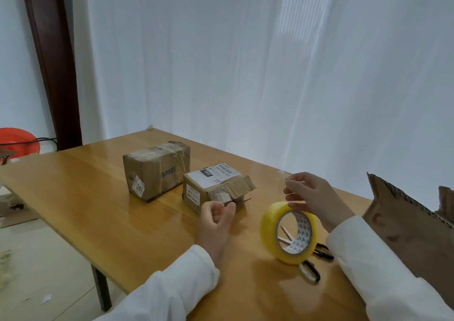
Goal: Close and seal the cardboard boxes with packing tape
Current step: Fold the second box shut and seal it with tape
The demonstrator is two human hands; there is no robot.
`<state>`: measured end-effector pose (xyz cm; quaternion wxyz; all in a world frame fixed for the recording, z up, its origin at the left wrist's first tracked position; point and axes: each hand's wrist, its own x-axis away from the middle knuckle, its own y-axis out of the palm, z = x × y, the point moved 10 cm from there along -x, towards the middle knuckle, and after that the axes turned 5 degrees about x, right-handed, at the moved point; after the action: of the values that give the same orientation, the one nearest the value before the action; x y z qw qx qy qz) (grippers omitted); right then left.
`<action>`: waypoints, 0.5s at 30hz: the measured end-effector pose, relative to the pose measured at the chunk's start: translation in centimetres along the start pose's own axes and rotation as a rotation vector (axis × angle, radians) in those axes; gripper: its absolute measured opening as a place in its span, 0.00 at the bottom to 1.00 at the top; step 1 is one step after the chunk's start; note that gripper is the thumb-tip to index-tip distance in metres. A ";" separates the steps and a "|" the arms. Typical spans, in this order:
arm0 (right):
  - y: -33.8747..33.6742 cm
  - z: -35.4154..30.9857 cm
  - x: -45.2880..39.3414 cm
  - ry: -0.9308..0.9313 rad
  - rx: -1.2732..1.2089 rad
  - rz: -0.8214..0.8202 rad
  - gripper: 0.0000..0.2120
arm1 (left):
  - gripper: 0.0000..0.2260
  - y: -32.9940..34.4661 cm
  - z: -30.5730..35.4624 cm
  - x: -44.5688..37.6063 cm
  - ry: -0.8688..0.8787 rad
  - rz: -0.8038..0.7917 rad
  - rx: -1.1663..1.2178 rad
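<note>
On the table [103, 198], the tape roll [287, 232] stands on edge, hole facing us; right hand [312, 198] holds it, left hand [216, 217] pinches the small box [211, 188] flap.

Bare table [73, 193] lies open left of two boxes [157, 171] [211, 188]; tape roll [288, 232], scissors [312, 269] and a torn carton [412, 227] crowd the near right.
</note>
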<state>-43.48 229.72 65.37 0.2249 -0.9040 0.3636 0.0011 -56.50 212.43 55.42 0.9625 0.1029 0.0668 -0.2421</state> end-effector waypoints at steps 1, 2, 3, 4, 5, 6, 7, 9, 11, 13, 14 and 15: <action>0.9 -0.2 -0.1 0.006 0.021 -0.023 0.02 | 0.19 -1.2 -1.6 -0.8 -0.192 0.074 0.151; 1.8 -0.3 -0.2 0.011 0.035 -0.047 0.03 | 0.19 -1.9 -2.7 -1.5 -0.329 0.102 0.263; 2.7 -0.5 -0.3 0.016 0.036 -0.069 0.03 | 0.20 -2.2 -3.2 -2.2 -0.411 0.101 0.317; 3.6 -0.6 -0.4 0.019 0.032 -0.089 0.03 | 0.21 -2.4 -3.3 -2.6 -0.458 0.099 0.341; 4.4 -0.6 -0.5 0.021 0.035 -0.106 0.03 | 0.23 -2.6 -3.5 -3.0 -0.486 0.104 0.352; 5.0 -0.7 -0.6 0.022 0.051 -0.121 0.03 | 0.25 -2.8 -3.8 -3.2 -0.505 0.119 0.354; 5.6 -0.8 -0.7 0.024 0.074 -0.134 0.03 | 0.28 -3.2 -4.0 -3.4 -0.516 0.140 0.349; 6.4 -0.8 -1.1 0.031 0.100 -0.153 0.04 | 0.29 -3.9 -4.1 -3.9 -0.506 0.159 0.304; 7.3 -1.1 -1.6 0.016 0.128 -0.176 0.03 | 0.20 -4.4 -3.8 -4.7 -0.461 0.095 0.177; 7.8 -1.7 -2.0 -0.016 0.140 -0.185 0.03 | 0.15 -4.3 -3.1 -5.4 -0.411 0.025 0.059; 8.1 -2.1 -2.5 -0.039 0.154 -0.185 0.04 | 0.13 -4.3 -2.8 -5.7 -0.396 0.011 0.054; 8.6 -2.6 -3.0 -0.069 0.180 -0.183 0.04 | 0.12 -4.2 -2.6 -6.1 -0.384 0.006 0.078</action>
<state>-51.74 225.22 64.68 0.3169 -0.9089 0.2702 -0.0211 -64.03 212.17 53.25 0.9535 0.0922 -0.1279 -0.2570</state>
